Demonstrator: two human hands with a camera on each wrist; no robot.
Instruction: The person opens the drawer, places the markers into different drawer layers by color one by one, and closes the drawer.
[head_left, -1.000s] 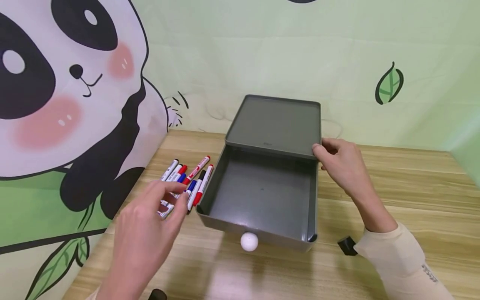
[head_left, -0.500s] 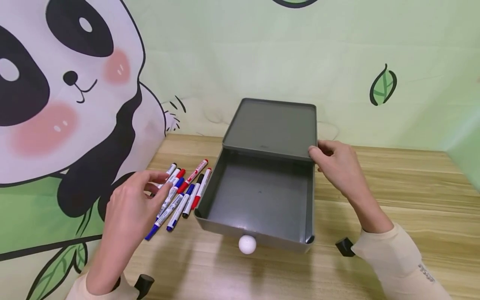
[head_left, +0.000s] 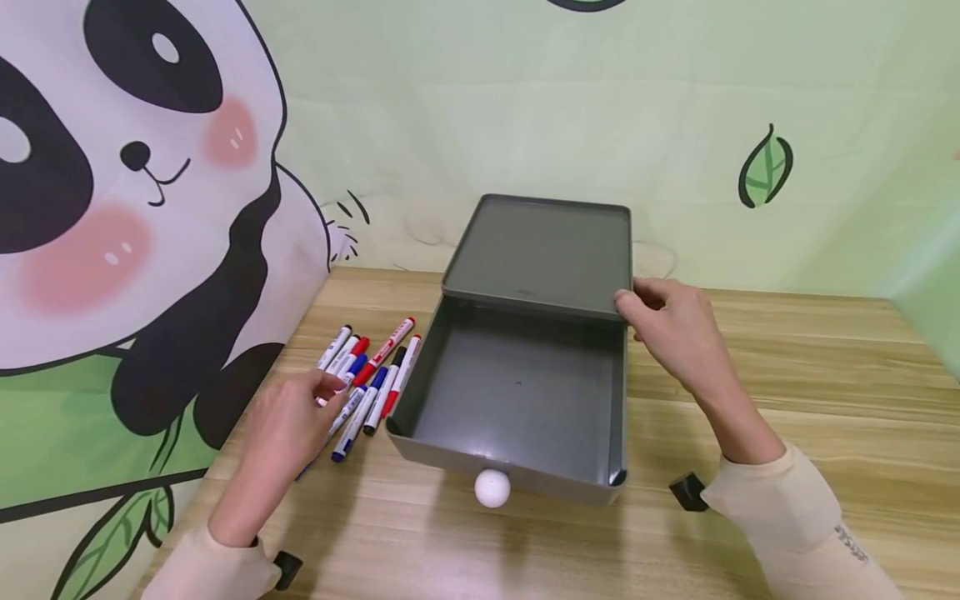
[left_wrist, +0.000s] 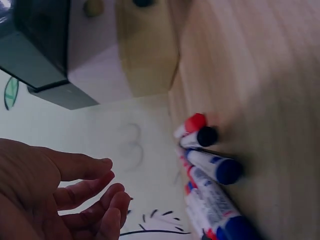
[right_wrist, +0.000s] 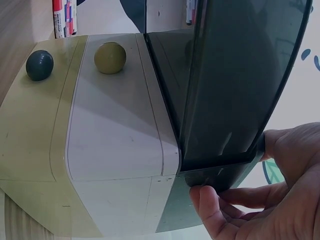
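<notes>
Left hand (head_left: pixel 291 417) has lowered toward the markers (head_left: pixel 362 413)

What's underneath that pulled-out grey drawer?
Under the grey drawer is a white drawer with a yellowish knob, then a pale yellow drawer with a dark knob. Both look shut, so their insides are hidden.

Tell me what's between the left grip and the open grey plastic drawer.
Head view: slim white-barrelled markers with blue, black and red caps, lying on the pale wooden tabletop.

Markers (head_left: pixel 360 415) and right sleeve (head_left: pixel 795 517) bear unreadable lettering.
</notes>
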